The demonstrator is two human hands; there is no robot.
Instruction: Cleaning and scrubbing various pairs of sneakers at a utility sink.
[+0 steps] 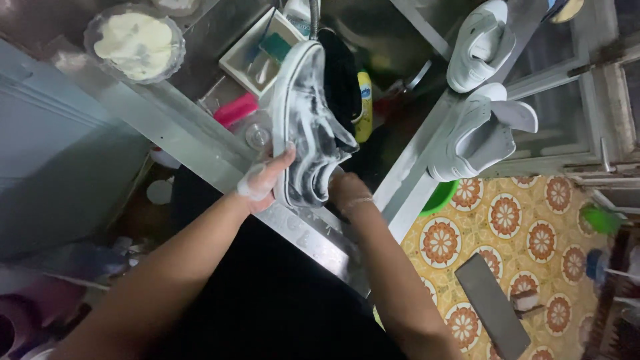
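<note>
The dark sneaker, coated in white suds, sits at the frame's centre over the steel sink. The left hand clasps its sole edge; the right hand grips its heel. Two white sneakers already rest upper right; this one looks unrinsed.

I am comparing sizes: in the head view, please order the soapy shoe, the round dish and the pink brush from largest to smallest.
1. soapy shoe, though nearest the camera.
2. round dish.
3. pink brush, partly hidden.
</note>
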